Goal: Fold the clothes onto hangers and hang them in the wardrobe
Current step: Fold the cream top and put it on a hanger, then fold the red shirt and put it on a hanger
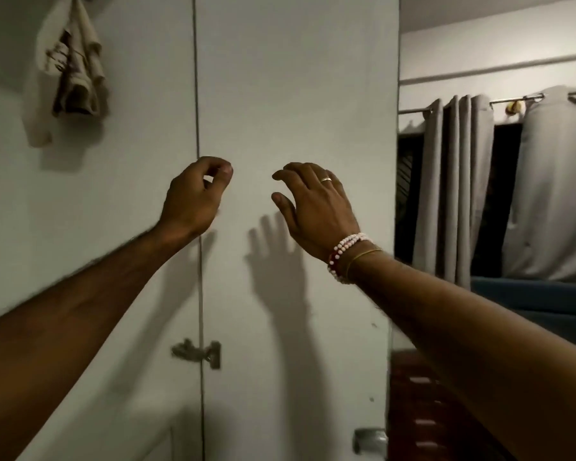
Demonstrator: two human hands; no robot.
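A white wardrobe (296, 94) with two shut doors fills the view, the seam between them running down the middle. My left hand (193, 197) is raised at the seam with its fingers curled and thumb near the fingertips, holding nothing that I can see. My right hand (316, 204), with a ring and beaded bracelets, hovers in front of the right door, fingers spread and relaxed. A beige cloth (77, 68) hangs at the top of the left door. No hanger is in view.
A metal latch (200, 354) joins the doors lower down, and a metal handle (369, 440) sits near the right door's bottom edge. Grey curtains (456, 184) on a rod cover a dark window at the right. A dark red wooden piece (423, 410) stands beside the wardrobe.
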